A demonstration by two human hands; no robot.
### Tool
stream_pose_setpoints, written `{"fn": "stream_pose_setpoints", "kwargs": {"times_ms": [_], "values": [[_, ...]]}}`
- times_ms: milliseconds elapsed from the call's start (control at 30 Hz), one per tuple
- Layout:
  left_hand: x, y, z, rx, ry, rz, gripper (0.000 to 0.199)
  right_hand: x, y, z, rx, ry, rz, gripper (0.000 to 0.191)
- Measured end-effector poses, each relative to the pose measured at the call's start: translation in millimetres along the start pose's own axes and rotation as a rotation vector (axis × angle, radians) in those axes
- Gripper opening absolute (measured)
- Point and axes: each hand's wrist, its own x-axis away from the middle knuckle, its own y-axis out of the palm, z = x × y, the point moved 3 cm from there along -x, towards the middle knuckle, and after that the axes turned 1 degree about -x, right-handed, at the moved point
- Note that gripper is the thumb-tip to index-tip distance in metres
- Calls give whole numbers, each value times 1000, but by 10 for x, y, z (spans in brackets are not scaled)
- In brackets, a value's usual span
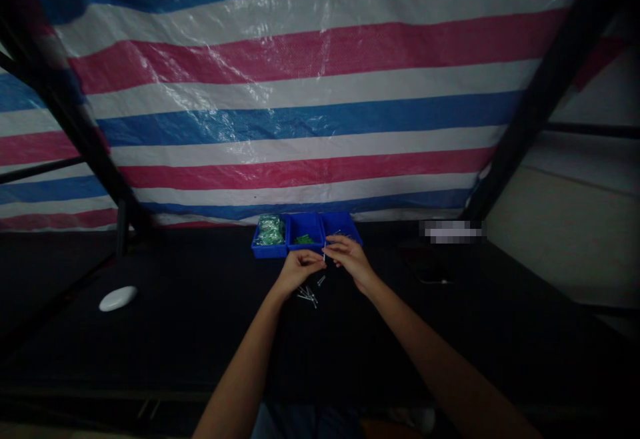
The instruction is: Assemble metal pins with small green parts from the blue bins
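Observation:
My left hand (299, 269) and my right hand (351, 262) meet just in front of the blue bins. Between their fingertips stands a thin, pale screw-like piece (325, 252), pinched from both sides. Several similar metal pieces (309, 295) lie loose on the black table below my left hand, with a small one (321, 280) apart from them. The left bin (270, 251) holds green-and-silver packets (271, 229). Small green parts (303, 239) lie in the middle bin (304, 221). The right bin (340, 219) contains thin pieces, partly hidden by my right hand.
A white rounded object (118, 298) sits on the black table (190, 332) at the left. A dark flat device (429, 267) lies at the right, with a blurred pale item (453, 231) behind it. Striped sheeting and dark frame posts stand behind.

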Motion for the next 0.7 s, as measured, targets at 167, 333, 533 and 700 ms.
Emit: {"fn": "stream_pose_setpoints", "kwargs": {"times_ms": [167,333,533,700], "values": [[-2,17,-23,-5,-3,-37,28,9,30,2,-20,-9,-30,41],[-11,17,-22,15,2,-34,28,1,44,13,-7,-30,-13,39],[-13,8,24,42,20,7,26,29,77,-48,67,-110,-61,34],[-43,-43,-11,16,55,49,25,56,99,-114,180,-243,-124,22]]}}
